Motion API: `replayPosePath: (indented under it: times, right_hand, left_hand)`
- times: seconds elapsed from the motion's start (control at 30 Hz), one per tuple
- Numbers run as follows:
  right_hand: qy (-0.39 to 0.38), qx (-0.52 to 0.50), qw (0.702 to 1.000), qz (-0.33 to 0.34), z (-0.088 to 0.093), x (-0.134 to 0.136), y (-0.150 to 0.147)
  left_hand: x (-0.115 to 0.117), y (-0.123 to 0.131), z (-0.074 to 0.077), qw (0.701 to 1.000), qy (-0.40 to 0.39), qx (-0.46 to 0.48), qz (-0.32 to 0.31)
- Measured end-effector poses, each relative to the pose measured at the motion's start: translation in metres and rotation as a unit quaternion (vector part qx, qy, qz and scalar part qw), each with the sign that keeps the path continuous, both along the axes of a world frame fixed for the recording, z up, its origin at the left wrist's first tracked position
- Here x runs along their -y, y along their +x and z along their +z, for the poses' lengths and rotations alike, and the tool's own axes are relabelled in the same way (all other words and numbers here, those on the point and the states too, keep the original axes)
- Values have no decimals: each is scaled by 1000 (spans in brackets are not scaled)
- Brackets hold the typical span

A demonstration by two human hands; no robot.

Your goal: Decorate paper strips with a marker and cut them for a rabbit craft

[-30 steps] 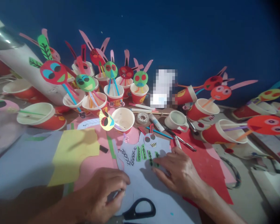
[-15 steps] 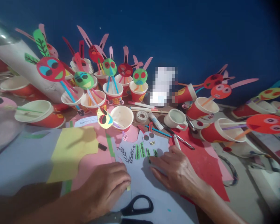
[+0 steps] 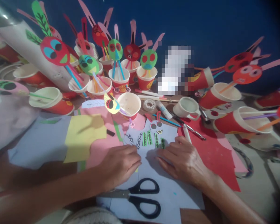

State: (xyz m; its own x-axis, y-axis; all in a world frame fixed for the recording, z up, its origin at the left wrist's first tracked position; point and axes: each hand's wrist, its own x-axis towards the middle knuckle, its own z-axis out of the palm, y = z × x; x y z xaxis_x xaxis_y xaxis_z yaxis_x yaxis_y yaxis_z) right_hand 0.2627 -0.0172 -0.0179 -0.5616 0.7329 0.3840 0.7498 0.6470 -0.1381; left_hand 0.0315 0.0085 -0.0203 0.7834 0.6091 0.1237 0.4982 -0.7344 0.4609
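1. Both hands rest on a pale blue paper cutout (image 3: 170, 137), just apart; the left hand (image 3: 120, 165) is curled narrow, fingertips down, with a yellow sliver (image 3: 137, 170) beneath them, though I cannot tell whether it is pinched; the right hand (image 3: 183, 163) lies spread wide, holding nothing.
2. Cutout sits under and between the hands; being thin paper, it should be light, soft and easily creased, so its bare outer edges look the best place to take hold.
3. Red paper cups (image 3: 144, 82) with paper faces on straws crowd beyond the hands.
4. Red paper (image 3: 207, 149) lies right of the right hand; pink paper (image 3: 100, 152) lies left of the left hand, with yellow paper (image 3: 84, 137) further left.
5. Black-handled scissors (image 3: 140, 189) lie nearer the body than both hands.
6. Green and black paper strips (image 3: 149, 139) lie just past the fingertips; a tape roll (image 3: 149, 105) and glue tube (image 3: 164, 109) sit further out.
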Motion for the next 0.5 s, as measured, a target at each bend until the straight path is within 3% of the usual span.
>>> replayPosePath:
  times: [0.2, 0.37, 0.5]
  right_hand:
    - [-5, 1, 1000, 19, -2, 2, -4]
    - [-7, -4, 1000, 19, -4, 5, -5]
    - [-7, -8, 999, 31, -5, 6, -10]
  left_hand:
    - [0, 5, 2, 1000, 5, -8, 16]
    - [-1, -16, 16, 998, 31, 30, 53]
    - [6, -34, 14, 996, 76, 41, -25]
